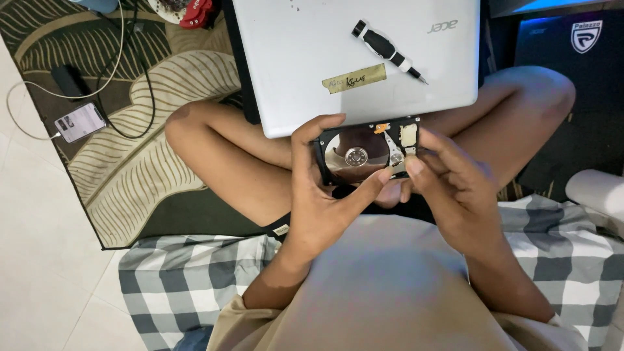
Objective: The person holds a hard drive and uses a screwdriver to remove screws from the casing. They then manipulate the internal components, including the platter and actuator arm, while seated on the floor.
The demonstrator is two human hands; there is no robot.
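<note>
Silvery opened hard drive (364, 154) sits gripped between both hands, left hand (318, 188) and right hand (455, 188).

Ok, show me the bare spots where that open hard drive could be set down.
The laptop lid is bare left of the taped label; the screwdriver takes its upper right. The leaf rug is bare between the phone and the knee. Cables crowd the rug's top left.

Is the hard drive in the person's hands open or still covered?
Open. The hard drive, held by the left hand and right hand, has no cover: its shiny platter and actuator arm are exposed.
</note>
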